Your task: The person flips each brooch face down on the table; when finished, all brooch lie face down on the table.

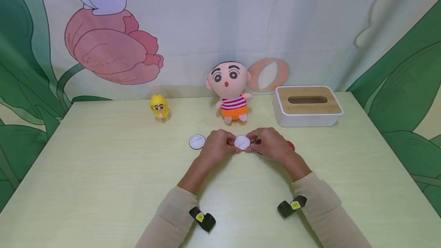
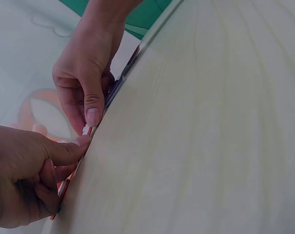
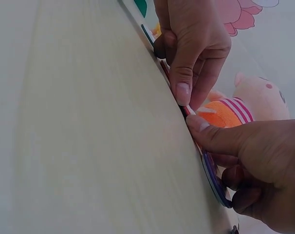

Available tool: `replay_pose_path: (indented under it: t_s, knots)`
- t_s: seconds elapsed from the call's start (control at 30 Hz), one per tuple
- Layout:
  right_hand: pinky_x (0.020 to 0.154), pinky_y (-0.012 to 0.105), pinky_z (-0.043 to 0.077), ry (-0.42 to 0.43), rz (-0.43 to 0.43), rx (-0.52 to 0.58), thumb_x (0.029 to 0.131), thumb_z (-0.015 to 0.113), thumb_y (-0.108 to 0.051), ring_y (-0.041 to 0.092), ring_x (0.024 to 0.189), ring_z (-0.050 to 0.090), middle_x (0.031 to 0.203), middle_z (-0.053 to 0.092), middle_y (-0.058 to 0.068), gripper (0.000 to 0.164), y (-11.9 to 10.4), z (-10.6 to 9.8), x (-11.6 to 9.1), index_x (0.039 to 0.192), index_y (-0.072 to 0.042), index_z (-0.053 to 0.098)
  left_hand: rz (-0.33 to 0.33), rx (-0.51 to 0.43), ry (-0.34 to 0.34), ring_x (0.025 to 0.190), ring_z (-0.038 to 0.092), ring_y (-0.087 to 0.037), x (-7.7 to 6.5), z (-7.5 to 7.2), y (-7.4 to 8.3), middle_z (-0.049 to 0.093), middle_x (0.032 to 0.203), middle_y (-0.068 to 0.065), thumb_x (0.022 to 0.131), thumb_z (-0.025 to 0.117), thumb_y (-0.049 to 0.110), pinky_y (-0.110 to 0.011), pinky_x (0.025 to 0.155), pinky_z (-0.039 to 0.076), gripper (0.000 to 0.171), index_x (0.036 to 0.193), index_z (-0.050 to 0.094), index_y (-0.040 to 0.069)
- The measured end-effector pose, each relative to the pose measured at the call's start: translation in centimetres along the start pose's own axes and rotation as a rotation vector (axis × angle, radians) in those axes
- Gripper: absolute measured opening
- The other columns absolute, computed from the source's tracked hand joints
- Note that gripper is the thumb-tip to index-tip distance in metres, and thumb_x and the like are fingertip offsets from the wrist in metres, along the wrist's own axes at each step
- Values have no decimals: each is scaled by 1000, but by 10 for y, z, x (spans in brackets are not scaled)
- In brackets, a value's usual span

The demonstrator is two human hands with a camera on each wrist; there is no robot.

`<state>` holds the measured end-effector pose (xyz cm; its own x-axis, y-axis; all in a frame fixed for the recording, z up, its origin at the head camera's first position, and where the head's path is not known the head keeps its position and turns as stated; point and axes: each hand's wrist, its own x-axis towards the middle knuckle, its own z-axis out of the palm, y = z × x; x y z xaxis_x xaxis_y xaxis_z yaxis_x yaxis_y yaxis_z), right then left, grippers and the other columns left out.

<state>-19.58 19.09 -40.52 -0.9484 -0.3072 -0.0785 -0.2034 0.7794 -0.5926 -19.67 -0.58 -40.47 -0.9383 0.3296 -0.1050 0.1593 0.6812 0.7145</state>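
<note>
Between both hands, in the middle of the head view, is a small round white disc [image 1: 242,142], its edge reddish in the wrist views. My left hand [image 1: 218,147] pinches its left side with thumb and fingers. On the opposite side my right hand [image 1: 270,144] pinches it the same way. The disc is close over the table. Another white disc with a dark rim [image 1: 197,141] lies just left of my left hand. Beneath my right hand, a blue-edged disc [image 3: 213,180] is partly covered. A red disc [image 1: 291,145] peeks out past that hand's right side.
Behind the hands sits a plush doll [image 1: 233,95] in a striped top and orange shorts. A small yellow-hooded figure [image 1: 159,107] stands at the back left. A white tissue box with a wooden lid [image 1: 308,106] is at the back right, before a printed curtain [image 1: 193,30].
</note>
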Motion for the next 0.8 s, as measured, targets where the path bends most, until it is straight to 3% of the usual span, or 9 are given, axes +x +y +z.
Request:
replay_pose_path:
  t_s: [0.4, 0.8]
  knots:
    - [81, 34, 52, 12, -33, -71, 81, 86, -19, 16, 87, 64, 92, 76, 3, 35, -2, 1, 1, 113, -7, 77, -38, 26, -6, 81, 55, -18, 1, 3, 2, 71, 81, -4, 84, 83, 13, -24, 70, 42, 26, 109, 78, 5]
    - [91, 41, 57, 6, -39, -101, 87, 81, -16, 20, 90, 66, 99, 76, 7, 39, -5, 0, 1, 122, -2, 73, -20, 82, 34, 74, 47, -17, 3, 7, 5, 52, 68, -1, 87, 81, 16, -25, 65, 33, 22, 106, 78, 5]
